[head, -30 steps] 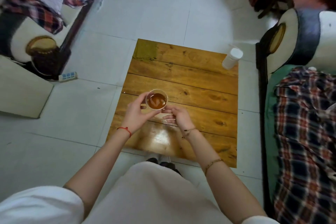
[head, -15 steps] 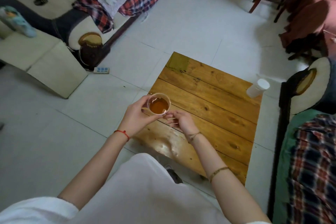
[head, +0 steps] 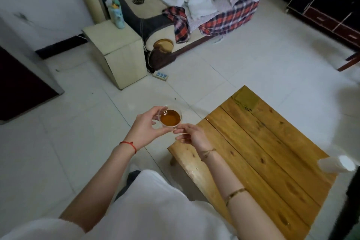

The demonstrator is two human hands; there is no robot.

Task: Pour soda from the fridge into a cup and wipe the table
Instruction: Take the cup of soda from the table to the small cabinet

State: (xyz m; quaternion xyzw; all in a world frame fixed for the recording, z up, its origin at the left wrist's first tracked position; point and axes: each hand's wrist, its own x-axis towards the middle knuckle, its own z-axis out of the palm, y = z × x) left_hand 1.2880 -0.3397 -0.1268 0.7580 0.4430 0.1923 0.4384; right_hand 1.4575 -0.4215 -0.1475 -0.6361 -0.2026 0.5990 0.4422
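cup (head: pixel 170 118): clear, amber soda, upright | table (head: pixel 268 154): wooden, low

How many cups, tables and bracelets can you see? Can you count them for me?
Cups: 2, the clear cup of brown drink in both hands, and a white cup on the table
Tables: 1, the wooden table
Bracelets: 3, red string, thin cord, gold band
Total: 6
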